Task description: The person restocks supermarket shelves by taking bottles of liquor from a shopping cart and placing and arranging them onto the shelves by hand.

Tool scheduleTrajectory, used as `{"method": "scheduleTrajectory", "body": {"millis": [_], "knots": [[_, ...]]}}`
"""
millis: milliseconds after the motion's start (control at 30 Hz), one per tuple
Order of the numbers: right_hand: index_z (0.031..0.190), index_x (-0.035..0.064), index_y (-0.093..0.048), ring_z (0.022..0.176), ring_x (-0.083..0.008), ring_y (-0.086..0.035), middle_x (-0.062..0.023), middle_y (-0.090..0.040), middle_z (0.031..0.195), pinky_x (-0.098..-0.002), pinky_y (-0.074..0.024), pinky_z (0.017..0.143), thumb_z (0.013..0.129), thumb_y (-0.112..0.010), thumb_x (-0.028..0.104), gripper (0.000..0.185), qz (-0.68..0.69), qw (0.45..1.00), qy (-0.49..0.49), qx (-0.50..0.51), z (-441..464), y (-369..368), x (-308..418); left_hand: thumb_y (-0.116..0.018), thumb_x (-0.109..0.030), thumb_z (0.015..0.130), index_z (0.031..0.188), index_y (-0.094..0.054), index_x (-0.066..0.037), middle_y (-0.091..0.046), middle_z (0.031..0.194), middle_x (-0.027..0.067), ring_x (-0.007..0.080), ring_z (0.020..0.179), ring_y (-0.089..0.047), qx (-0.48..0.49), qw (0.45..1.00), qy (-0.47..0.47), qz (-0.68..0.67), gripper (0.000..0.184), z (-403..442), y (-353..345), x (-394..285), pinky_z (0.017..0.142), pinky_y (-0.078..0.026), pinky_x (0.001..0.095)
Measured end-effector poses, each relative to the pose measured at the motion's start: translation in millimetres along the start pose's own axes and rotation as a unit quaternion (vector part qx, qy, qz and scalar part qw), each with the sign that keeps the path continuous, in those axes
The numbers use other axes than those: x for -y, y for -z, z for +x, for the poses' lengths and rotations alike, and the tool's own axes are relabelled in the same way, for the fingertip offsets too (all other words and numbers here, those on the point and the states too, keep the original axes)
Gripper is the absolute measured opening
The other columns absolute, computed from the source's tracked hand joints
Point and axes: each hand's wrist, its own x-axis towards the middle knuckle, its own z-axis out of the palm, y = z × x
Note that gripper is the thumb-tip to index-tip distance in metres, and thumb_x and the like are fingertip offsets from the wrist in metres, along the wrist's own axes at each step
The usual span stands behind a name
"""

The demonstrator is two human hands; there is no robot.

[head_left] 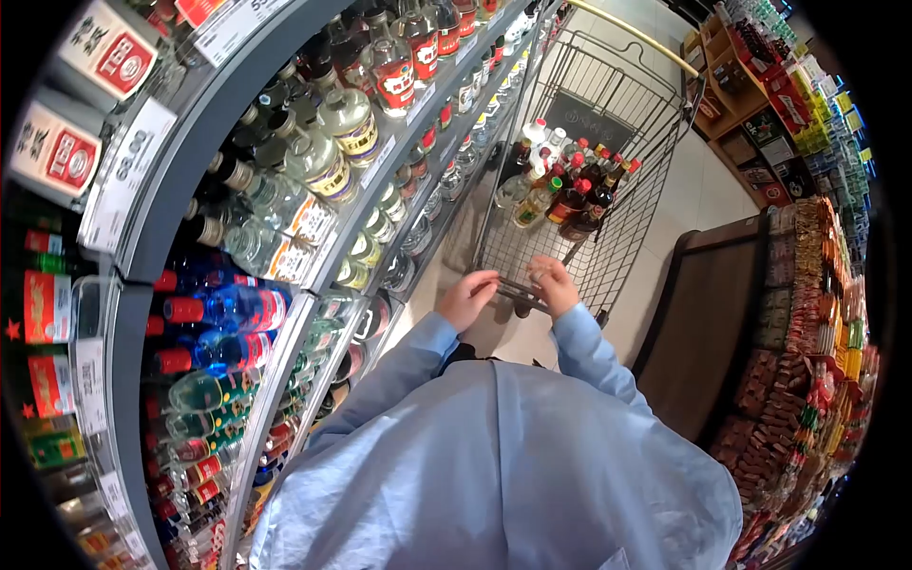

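Both hands are raised in front of the body, near the close end of a wire shopping cart (627,204). My left hand (467,299) has its fingers pointing right, towards the other hand; whether they hold anything is too small to tell. A short gap away, my right hand (553,284) has its fingers bent, and its palm side is partly in view; I cannot make out anything in it. Several small bottles (570,201) with red, white and green caps stand grouped in the cart, beyond the hands.
Shelves of bottles (328,142) curve along the left, with price labels (128,180) on their edges. A dark-sided display (703,313) stacked with packaged goods (798,380) stands on the right. Wooden shelving (750,123) is farther back. Pale floor tiles (679,195) show beside the cart.
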Motion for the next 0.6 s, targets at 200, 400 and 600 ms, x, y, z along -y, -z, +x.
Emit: {"method": "scheduleTrajectory", "body": {"millis": [200, 400, 600], "knots": [[0.117, 0.0101, -0.047, 0.089, -0.0137, -0.051, -0.0033, -0.056, 0.104, -0.0365, -0.0419, 0.08, 0.076, -0.063, 0.013, 0.044, 0.014, 0.977, -0.026, -0.211, 145.0, 55.2, -21.7, -0.054, -0.012, 0.088, 0.118, -0.049, 0.004, -0.057, 0.112, 0.0163, 0.019, 0.106, -0.055, -0.001, 0.999, 0.025, -0.047, 0.034, 49.8, 10.7, 5.8, 0.091, -0.042, 0.0276], [0.128, 0.0037, -0.036, 0.102, -0.0292, -0.052, -0.0167, -0.051, 0.116, -0.0371, -0.0417, 0.089, 0.067, -0.07, 0.013, 0.07, -0.205, 0.924, 0.127, -0.298, 227.1, 65.7, -24.1, -0.052, -0.01, 0.089, 0.121, -0.047, 0.002, -0.056, 0.113, 0.0136, 0.0169, 0.107, -0.052, 0.001, 0.995, 0.063, -0.077, 0.035, 70.1, -0.5, 35.3, 0.092, -0.041, 0.0269], [0.132, 0.0177, -0.036, 0.12, -0.0301, -0.037, -0.0135, -0.042, 0.127, -0.0469, -0.0281, 0.101, 0.063, -0.069, 0.02, 0.076, -0.573, 0.734, 0.317, -0.18, 230.4, 38.9, 34.6, -0.053, -0.009, 0.088, 0.121, -0.047, 0.002, -0.055, 0.115, 0.0126, 0.0175, 0.109, -0.051, -0.037, 0.992, 0.102, -0.066, 0.035, 74.3, -9.8, 46.2, 0.093, -0.04, 0.0274]]}}
